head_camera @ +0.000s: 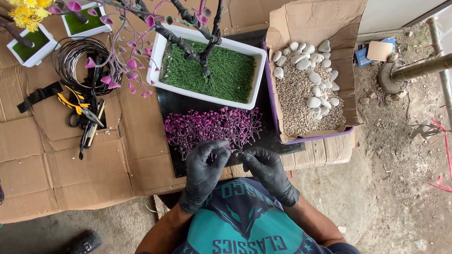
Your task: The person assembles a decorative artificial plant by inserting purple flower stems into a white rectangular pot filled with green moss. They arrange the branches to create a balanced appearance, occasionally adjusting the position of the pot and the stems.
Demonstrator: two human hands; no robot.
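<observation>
My left hand (205, 167) and my right hand (266, 167), both in black gloves, meet at the near edge of a pile of purple artificial flower sprigs (212, 127) on a black sheet (174, 164). Their fingertips pinch a small sprig between them. Behind the pile stands a white rectangular planter (157, 61) filled with green artificial grass and a dark twisted tree trunk (202, 47) with pink-purple blossoms.
A cardboard-lined box (348, 70) of gravel and white pebbles sits at the right. On flattened cardboard (47, 160) to the left lie a coil of black wire (77, 56), yellow-handled pliers (77, 106) and scissors. Two small white planters (33, 47) stand far left. Dirt ground lies right.
</observation>
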